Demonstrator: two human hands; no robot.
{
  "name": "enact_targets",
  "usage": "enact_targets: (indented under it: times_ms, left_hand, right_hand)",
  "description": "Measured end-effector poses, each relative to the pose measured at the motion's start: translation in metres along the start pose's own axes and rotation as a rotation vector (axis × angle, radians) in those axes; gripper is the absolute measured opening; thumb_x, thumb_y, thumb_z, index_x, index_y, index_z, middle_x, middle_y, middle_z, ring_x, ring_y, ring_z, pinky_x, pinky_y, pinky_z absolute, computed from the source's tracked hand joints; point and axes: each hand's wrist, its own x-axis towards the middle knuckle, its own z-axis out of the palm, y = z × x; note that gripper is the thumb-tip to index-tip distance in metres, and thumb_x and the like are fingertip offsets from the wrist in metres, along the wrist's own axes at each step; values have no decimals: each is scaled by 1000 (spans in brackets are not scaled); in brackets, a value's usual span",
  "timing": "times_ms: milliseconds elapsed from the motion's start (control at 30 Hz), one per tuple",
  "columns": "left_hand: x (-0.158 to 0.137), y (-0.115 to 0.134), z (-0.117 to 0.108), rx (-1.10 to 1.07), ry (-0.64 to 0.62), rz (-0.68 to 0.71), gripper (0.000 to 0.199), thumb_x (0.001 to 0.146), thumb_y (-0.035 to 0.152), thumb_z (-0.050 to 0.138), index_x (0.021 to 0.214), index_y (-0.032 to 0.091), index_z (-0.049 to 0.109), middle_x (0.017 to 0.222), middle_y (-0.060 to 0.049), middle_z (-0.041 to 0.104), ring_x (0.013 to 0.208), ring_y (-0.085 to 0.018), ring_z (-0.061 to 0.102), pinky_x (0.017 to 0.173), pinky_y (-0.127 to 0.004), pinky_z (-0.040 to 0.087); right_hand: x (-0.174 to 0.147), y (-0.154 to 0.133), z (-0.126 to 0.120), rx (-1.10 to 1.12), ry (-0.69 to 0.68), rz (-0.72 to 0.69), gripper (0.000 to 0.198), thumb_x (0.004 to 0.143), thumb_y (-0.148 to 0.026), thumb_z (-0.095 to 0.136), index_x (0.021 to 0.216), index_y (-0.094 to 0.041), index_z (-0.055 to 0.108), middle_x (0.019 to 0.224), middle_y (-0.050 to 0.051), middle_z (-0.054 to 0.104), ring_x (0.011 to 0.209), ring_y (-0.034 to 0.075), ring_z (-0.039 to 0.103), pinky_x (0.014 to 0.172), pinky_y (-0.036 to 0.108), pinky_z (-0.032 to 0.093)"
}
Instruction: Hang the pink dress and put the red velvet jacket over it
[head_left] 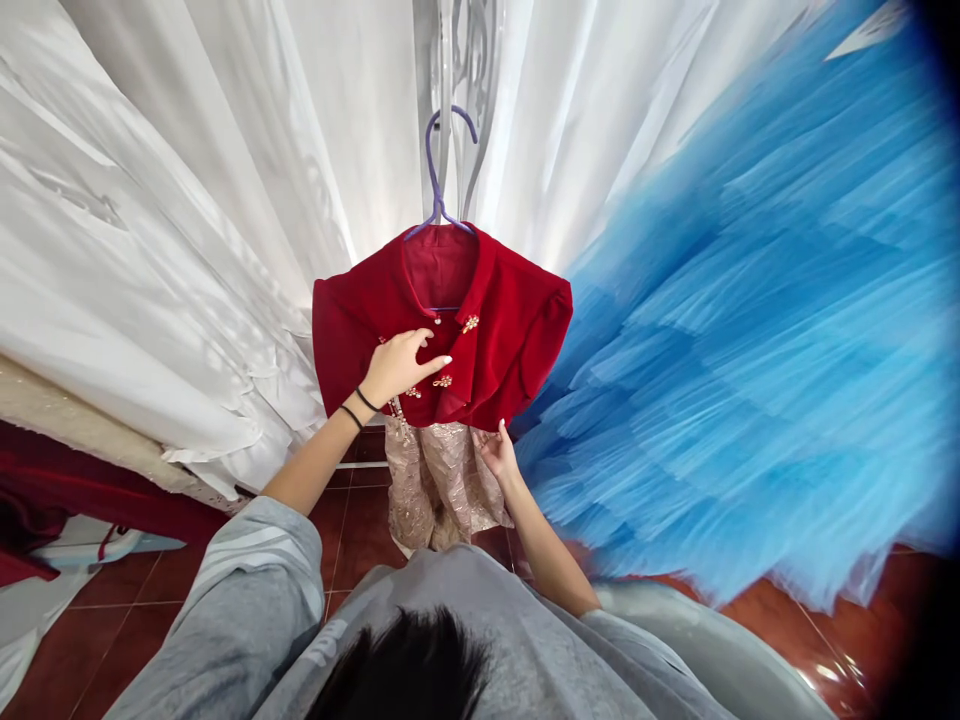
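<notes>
A short red velvet jacket [525,310] with a stand collar and jewelled flower fastenings hangs on a purple hanger [433,170]. Its front is partly unfastened, one front edge folding outward. My left hand [397,366] lies over the jacket's left front, thumb and fingers apart, none closed on a fastening. At the lower hem, my right hand [498,455] is palm up, its thumb against the velvet and its fingers curled at the edge; their tips are partly hidden. Below the jacket shows a pale pink, shiny patterned skirt [446,475]. A beaded tassel [397,410] dangles under my left wrist.
White draped fabric [202,180] spreads behind and to the left. A large blue tulle skirt [735,370] fills the right side. The hanger hooks near a white ornate metal frame [445,60]. Dark red cloth [112,485] lies at lower left, above red floor tiles [135,610].
</notes>
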Motion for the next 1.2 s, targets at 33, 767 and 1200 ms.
enact_targets:
  times_ms: [33,767,1200]
  left_hand:
    - [-3,6,8,25,-20,-31,53,84,57,67,122,22,57,114,-9,72,104,-27,69,77,-33,50]
    - [16,-13,-7,-18,632,-75,32,91,29,56,122,19,54,124,-15,61,120,-28,56,107,-42,43]
    - [24,-34,21,-74,688,-336,65,77,15,63,140,9,47,145,-24,45,140,-37,40,119,-49,30]
  right_hand:
    - [-1,2,1,-1,-5,11,24,71,-35,79,78,-23,60,75,-4,73,72,13,70,71,28,61]
    - [-36,-77,65,-794,496,-962,72,72,-35,68,137,-18,44,153,17,40,148,30,28,124,51,19]
    - [-27,-139,201,-1548,508,-1229,70,89,-27,47,156,-18,29,162,17,29,142,36,29,113,63,25]
